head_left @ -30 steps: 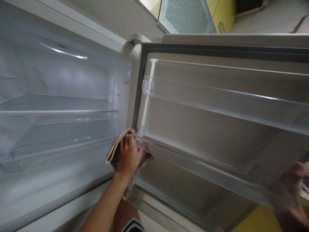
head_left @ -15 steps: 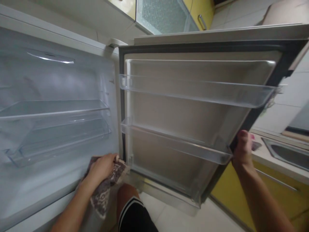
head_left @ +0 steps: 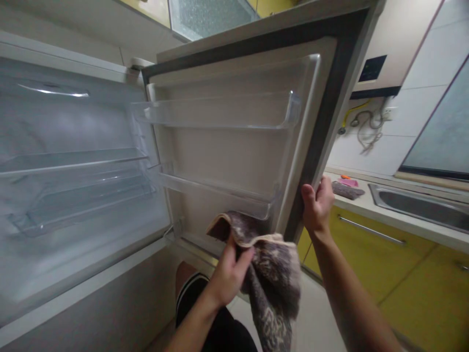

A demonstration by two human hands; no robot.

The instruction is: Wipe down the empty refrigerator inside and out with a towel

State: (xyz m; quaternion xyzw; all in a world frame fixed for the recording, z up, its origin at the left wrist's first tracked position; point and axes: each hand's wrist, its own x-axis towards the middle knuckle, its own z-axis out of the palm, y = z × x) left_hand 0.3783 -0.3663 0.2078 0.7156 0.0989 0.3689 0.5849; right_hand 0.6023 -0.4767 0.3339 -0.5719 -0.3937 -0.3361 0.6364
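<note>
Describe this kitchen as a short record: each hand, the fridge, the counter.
Left hand grip: holding a patterned cloth
Right hand grip: around the edge of the open fridge door
Door fittings: clear bins
Fridge inside: clear shelf, lit lamp
Counter: metal sink, pink item

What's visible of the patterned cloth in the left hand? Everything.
The patterned cloth is dark grey-brown with pale curling motifs and a beige border, seemingly soft fabric. It is bunched, gripped near the top by the left hand, the rest hanging in folds. It appears in front of the open fridge door, low down; whether they touch is unclear.
</note>
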